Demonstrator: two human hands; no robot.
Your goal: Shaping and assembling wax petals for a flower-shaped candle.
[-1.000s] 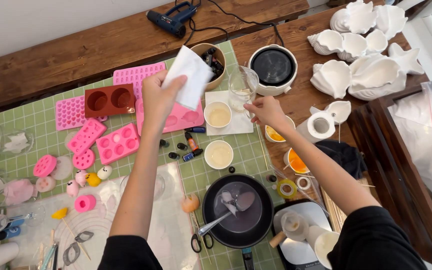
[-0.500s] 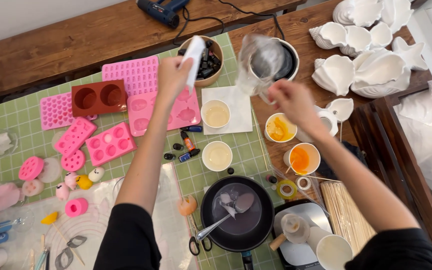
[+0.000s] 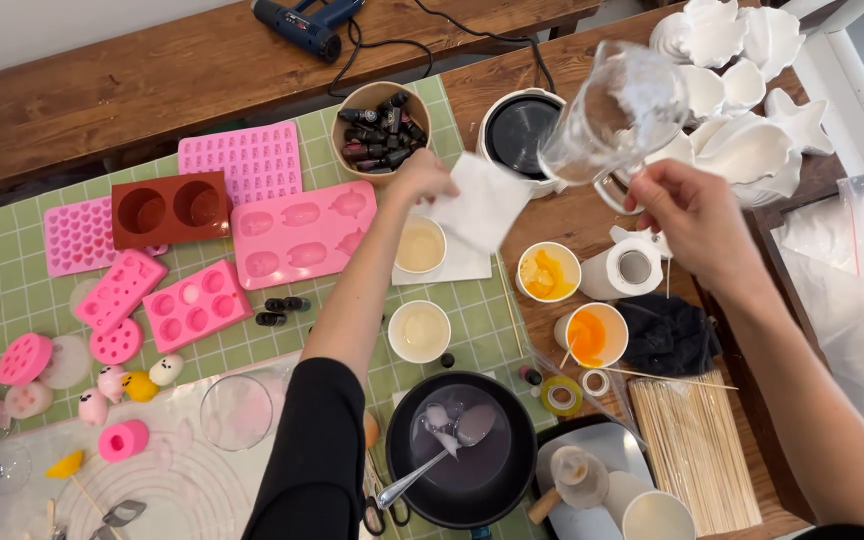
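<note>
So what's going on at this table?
A person holds a clear glass beaker tilted up in the right hand and a white paper towel in the left hand. Below them lie pink silicone moulds, small cups of wax and a dark pan with a spoon.

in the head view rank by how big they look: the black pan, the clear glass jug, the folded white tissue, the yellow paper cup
1. black pan
2. clear glass jug, held up nearer the camera by the right hand, so its size is unsure
3. folded white tissue, in the left hand
4. yellow paper cup
</note>
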